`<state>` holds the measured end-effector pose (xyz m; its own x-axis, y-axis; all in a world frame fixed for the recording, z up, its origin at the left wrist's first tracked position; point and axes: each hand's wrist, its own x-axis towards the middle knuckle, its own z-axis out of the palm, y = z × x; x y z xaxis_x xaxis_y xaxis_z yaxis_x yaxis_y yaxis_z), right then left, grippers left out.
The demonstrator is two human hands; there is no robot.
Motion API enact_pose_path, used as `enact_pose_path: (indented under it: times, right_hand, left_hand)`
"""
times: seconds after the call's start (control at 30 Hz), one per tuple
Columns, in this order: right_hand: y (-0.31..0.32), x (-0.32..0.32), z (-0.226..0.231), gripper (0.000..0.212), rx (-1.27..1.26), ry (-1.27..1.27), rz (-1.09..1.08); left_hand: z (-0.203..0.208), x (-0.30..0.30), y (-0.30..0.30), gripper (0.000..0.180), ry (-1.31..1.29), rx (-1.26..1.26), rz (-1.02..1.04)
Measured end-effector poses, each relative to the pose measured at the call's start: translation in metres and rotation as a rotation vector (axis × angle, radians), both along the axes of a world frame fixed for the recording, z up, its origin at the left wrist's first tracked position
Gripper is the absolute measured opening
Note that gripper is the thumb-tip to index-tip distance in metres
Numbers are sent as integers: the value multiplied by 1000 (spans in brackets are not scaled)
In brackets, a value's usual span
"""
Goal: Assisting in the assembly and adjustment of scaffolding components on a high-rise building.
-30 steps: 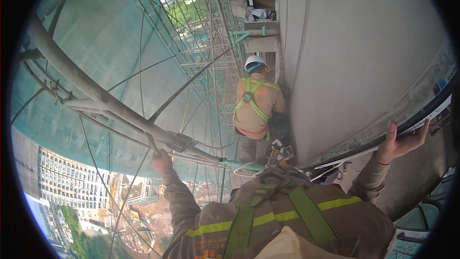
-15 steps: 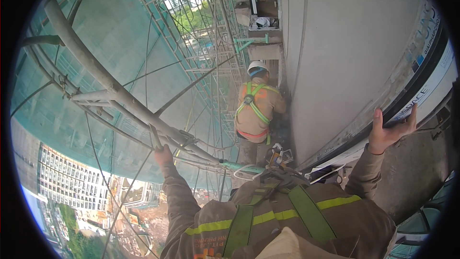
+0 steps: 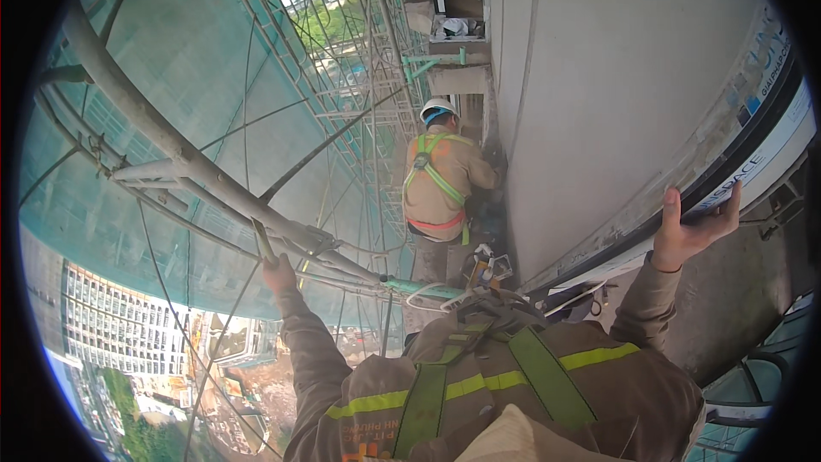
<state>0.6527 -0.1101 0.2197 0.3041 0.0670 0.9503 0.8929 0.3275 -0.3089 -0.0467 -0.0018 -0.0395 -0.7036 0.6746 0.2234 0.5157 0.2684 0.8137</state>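
My left hand [image 3: 278,274] is closed around a thin, light stick-like piece [image 3: 263,239] beside the scaffold pole; whether the piece is loose or part of the scaffold, I cannot tell. The thick grey scaffold pole [image 3: 214,178] curves across just above this hand. On the other side, my right hand [image 3: 684,235] grips the edge of a long window frame [image 3: 746,154], thumb and fingers apart across it. Black edging and white printed film cover the frame. Against its inner side lies a smooth grey wall [image 3: 590,77].
A co-worker [image 3: 438,173] in a white helmet and green harness faces the wall just ahead. Green netting [image 3: 128,145] hangs beyond the scaffold on the left, over a deep drop to buildings [image 3: 124,316]. A metal hook and white rope [image 3: 483,272] lie by my chest.
The view has shifted slightly, so the scaffold, co-worker and frame appear a little farther left. Both my hands keep their places on what they hold.
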Motion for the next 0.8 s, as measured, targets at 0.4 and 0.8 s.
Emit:
enact_pose_path:
  times: [0.4,0.8]
  right_hand:
    - [10,5,-6,93,51,-6,19]
    - [5,6,-2,100,60,-19,49]
  left_hand:
    - [54,54,-1,42,119,-173,230]
    - [-6,-10,7,46,55,-44,62]
